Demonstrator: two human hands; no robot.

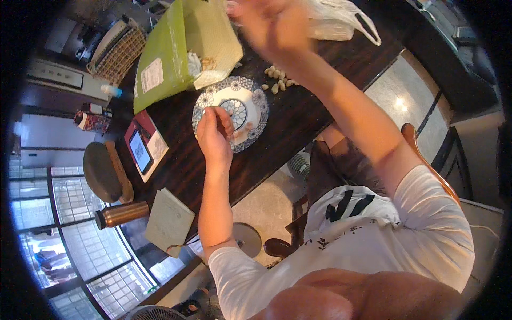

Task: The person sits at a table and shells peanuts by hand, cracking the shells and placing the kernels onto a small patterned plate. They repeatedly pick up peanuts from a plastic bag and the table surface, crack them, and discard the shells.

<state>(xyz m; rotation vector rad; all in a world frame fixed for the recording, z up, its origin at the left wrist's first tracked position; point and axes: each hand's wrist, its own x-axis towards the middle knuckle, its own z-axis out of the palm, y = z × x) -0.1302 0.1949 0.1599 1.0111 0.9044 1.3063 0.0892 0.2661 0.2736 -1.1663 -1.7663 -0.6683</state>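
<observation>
My left hand [217, 126] is over the near left part of a patterned ceramic plate [260, 102], fingers curled; whether something is between them is hidden. Small pinkish pieces [249, 126] lie on the plate. My right hand [276, 24], blurred, is raised above the table's far side, between an open green bag [166, 52] and a white plastic bag [334, 22]; its fingers are too blurred to read. Beneath my right forearm lies a pile of pale nuts, apparently unshelled peanuts [276, 76]. Inside the green bag's mouth are crumpled white material [194, 64] and light brown pieces [208, 63].
Left on the dark wooden table [176, 160] are a phone [141, 151] on a booklet [159, 140], a dark rounded case [102, 172], a copper-coloured bottle [124, 215] and a grey-green notebook [170, 218]. A woven basket [118, 50] stands beyond.
</observation>
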